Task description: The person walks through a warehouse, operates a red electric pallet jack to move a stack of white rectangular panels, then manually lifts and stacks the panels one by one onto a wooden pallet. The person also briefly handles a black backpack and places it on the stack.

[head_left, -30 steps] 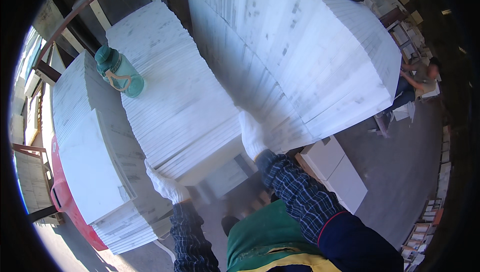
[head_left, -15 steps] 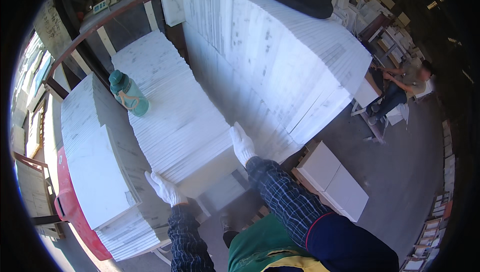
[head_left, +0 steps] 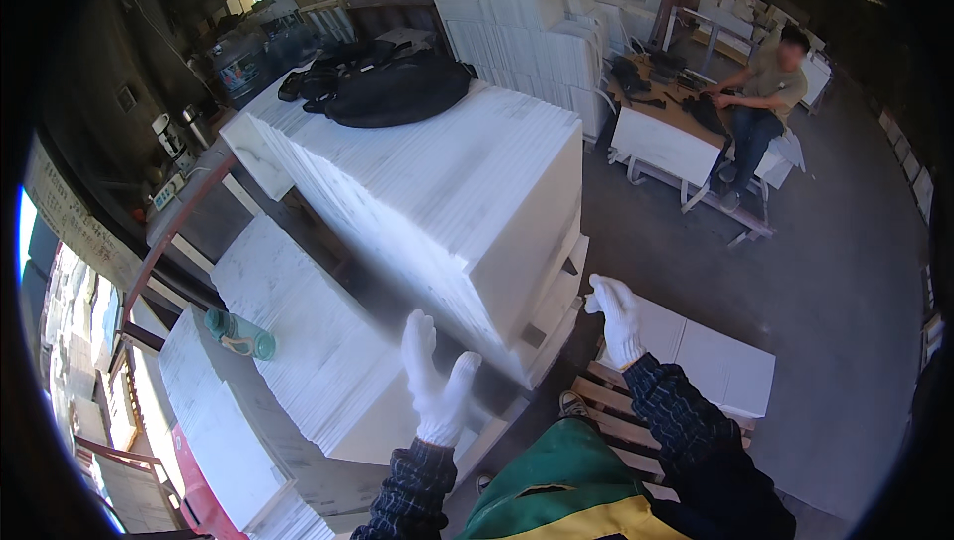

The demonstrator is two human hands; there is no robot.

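Observation:
My left hand, in a white knit glove, is raised with thumb and fingers spread and nothing in it. It is just right of the near end of a low row of thin white stone slabs standing on edge. My right hand, also gloved, hovers over the near left part of white slabs on a wooden pallet. Its fingers are loosely bent and apart, with nothing visible between them. A taller block of upright slabs stands ahead, touched by neither hand.
A green bottle lies on the low slabs at left. A black bag rests on the tall block. At far right a person sits by a low table with dark items. My shoe is beside the pallet.
Both hands have come away from the near end of the low slab row and moved right. My view has turned right, showing more of the floor and the seated person.

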